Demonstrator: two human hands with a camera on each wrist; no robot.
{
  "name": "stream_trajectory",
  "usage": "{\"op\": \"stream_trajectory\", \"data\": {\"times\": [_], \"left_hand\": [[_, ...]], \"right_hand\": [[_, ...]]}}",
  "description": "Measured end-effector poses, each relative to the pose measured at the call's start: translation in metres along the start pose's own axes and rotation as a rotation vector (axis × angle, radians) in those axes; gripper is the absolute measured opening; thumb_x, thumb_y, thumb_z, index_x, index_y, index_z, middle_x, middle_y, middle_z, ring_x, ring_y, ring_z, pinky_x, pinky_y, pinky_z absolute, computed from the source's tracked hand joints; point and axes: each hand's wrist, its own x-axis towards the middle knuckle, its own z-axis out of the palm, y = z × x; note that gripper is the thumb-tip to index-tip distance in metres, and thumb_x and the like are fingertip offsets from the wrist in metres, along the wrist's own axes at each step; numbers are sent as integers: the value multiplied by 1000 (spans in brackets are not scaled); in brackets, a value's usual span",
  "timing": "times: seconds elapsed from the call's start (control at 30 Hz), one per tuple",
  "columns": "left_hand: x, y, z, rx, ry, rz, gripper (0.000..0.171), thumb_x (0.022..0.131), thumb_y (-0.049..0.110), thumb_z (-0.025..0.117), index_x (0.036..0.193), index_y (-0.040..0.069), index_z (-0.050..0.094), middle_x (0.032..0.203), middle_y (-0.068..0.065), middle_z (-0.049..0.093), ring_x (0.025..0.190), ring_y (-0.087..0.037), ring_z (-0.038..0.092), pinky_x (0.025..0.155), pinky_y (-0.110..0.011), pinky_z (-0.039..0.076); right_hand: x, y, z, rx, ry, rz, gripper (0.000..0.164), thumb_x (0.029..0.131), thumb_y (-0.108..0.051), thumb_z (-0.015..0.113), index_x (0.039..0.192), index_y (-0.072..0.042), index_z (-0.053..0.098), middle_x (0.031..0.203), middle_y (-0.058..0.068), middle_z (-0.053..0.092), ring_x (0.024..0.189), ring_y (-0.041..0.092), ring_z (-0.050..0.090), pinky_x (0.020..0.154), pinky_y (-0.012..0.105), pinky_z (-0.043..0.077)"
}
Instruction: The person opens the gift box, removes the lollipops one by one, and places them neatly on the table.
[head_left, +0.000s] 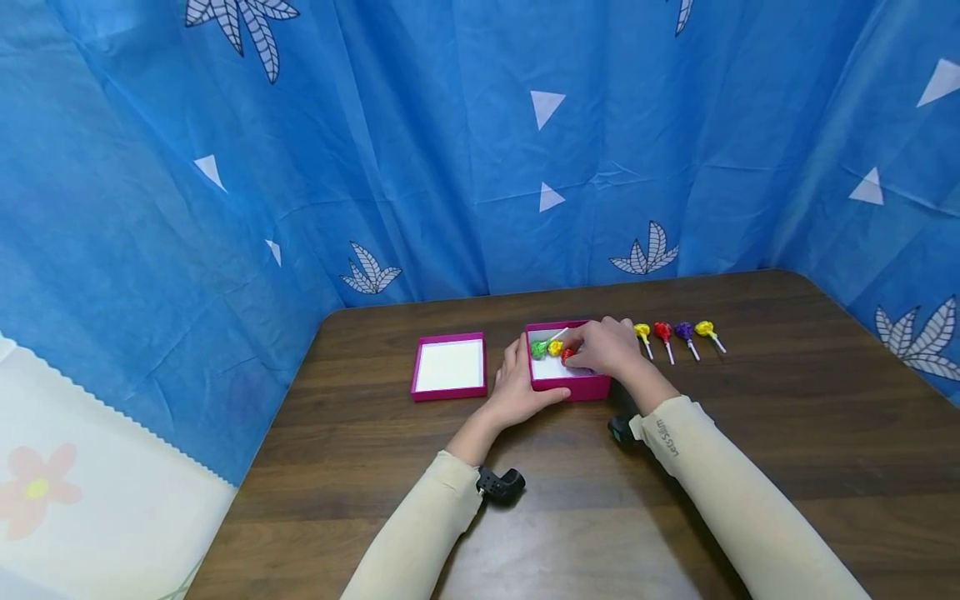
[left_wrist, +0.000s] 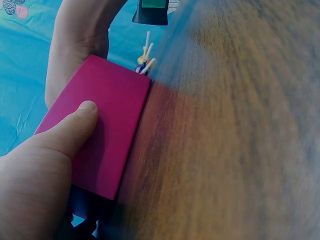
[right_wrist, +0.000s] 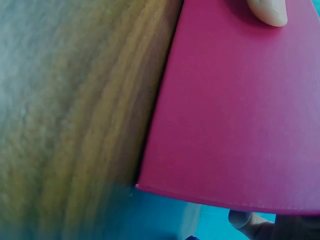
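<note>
An open magenta box (head_left: 588,389) with a white inside stands mid-table. My left hand (head_left: 520,392) holds its left side, thumb along the front wall, as the left wrist view also shows on the box (left_wrist: 117,125). Over the box, my right hand (head_left: 609,346) reaches in and pinches a red lollipop (head_left: 567,356); the fingers cover part of it. A green lollipop (head_left: 538,349) and a yellow lollipop (head_left: 555,347) lie inside, to the left of the red one. The right wrist view shows mostly the box wall (right_wrist: 230,115) and the left thumb's tip.
Left of the box lies its magenta-edged lid (head_left: 450,367), white inside up. To the right, several lollipops lie in a row: yellow (head_left: 642,332), red (head_left: 663,332), purple (head_left: 684,332) and another yellow (head_left: 705,329). A blue curtain (head_left: 480,150) hangs behind the table.
</note>
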Motion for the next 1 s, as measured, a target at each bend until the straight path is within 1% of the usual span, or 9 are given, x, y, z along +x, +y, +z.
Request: {"op": "stream_trajectory", "data": {"times": [0.17,0.37,0.5,0.7,0.8,1.0], "left_hand": [[0,0,0,-2,-6,-7,119,79,54,77,162,21,-1,165,-5,11,150,-28,20,120,-60,24],[1,0,0,2,-10,2,120,79,58,76,162,20,-2,166,-5,9,151,-28,18,122,-61,19],[0,-1,0,-6,-5,9,119,79,57,76,162,20,-2,165,-5,9,151,-29,18,121,-61,20],[-1,0,0,-4,-10,3,120,79,57,77,162,20,-1,165,-5,10,150,-28,20,121,-60,22],[-1,1,0,-6,-13,3,119,79,57,77,162,19,-1,165,-6,10,150,-29,20,121,-61,21],[0,0,-1,-2,-5,10,119,79,57,76,162,18,0,166,-6,10,150,-29,20,122,-61,19]], "right_hand": [[0,0,1,5,-5,4,44,79,-34,84,122,-26,74,119,5,73,99,24,55,86,44,37],[-1,2,1,37,10,15,44,81,-35,82,123,-27,73,121,7,73,99,25,54,85,43,36],[-2,2,2,60,25,27,45,81,-37,81,124,-29,72,121,7,72,99,25,53,84,43,35],[-5,2,4,109,88,62,45,80,-40,82,123,-31,73,112,5,74,97,23,49,84,42,35],[-7,2,4,132,126,78,45,80,-39,82,122,-29,73,108,6,74,99,24,49,85,42,35],[-8,1,2,166,182,99,42,84,-39,78,124,-26,72,105,8,74,102,27,48,84,43,34]]}}
